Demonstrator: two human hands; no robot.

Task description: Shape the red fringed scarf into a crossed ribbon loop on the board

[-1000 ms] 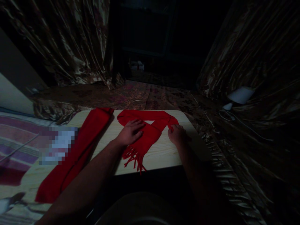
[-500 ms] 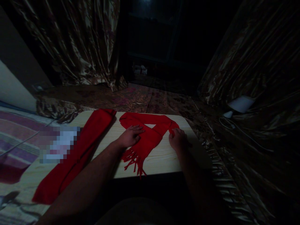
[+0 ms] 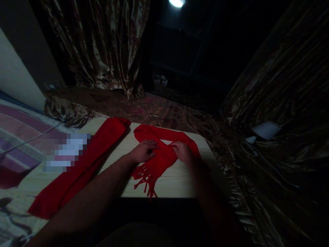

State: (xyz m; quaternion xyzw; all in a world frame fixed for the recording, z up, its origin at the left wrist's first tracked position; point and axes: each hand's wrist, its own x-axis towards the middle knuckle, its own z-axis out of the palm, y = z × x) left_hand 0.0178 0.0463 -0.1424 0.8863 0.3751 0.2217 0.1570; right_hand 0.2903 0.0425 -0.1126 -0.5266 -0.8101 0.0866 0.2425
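Observation:
A red fringed scarf lies looped on a pale wooden table, its tassels toward me. The loop's two parts cross in front, leaving a small gap of bare wood. My left hand rests flat on the scarf's left part with fingers stretched out. At the crossing, my right hand is closed, thumb and fingers pinching the scarf's edge beside the gap. To the left, a long folded strip of red cloth runs diagonally across the table; my left forearm hides part of it.
A pixelated flat item lies left of the red strip. Beyond it is a striped bedcover. Patterned curtains hang behind the table. A white lamp with a cord stands at the right. The room is dim.
My right hand has moved left from the loop's right bend to the crossing. My left hand stays on the scarf. The view has shifted slightly, and a bright light now shows at the top.

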